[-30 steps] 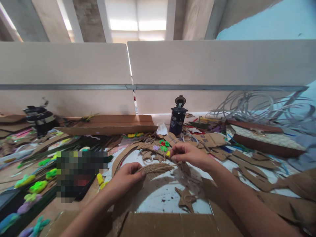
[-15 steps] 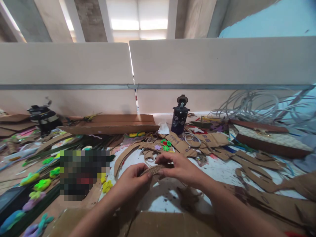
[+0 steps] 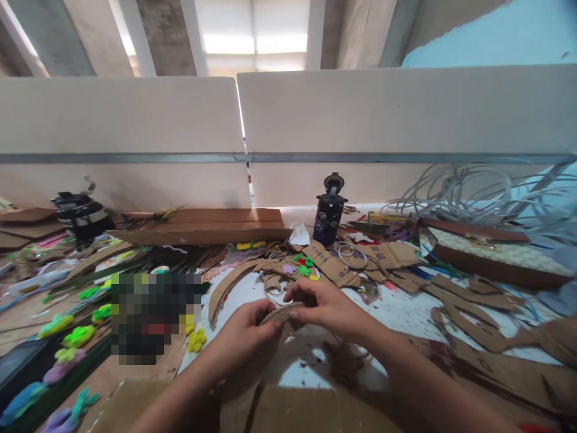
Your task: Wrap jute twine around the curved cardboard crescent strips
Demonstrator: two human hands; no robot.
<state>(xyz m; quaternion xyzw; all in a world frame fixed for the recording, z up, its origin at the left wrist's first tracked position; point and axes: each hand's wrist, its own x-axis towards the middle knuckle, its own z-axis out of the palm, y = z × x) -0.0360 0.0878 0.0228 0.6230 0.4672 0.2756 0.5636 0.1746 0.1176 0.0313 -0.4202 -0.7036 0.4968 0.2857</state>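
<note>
Low in front of me, a curved cardboard strip wound with brown twine (image 3: 282, 312) is pinched between my two hands. My left hand (image 3: 243, 331) grips its left end, thumb on top. On the other side, my right hand (image 3: 322, 310) has fingers and thumb closed on the strip. Just beyond them lies a curved cardboard band (image 3: 232, 281), partly wrapped in twine, with small pipe-cleaner flowers (image 3: 303, 263) by it. Whether the band joins the held strip is hidden by my hands.
Behind stands a dark flask (image 3: 328, 216) with its lid up. Cardboard scraps (image 3: 464, 313), a handbag (image 3: 491, 252) and coiled clear tubing (image 3: 460, 186) lie at the right. Fuzzy flowers (image 3: 77, 337) and a dark phone-like object (image 3: 27, 361) are at the left. A cardboard tray (image 3: 202, 234) sits behind.
Both hands keep their hold on the twine-wound strip, which has shifted only slightly. The brown cardboard at the near edge shows a slightly different angle.
</note>
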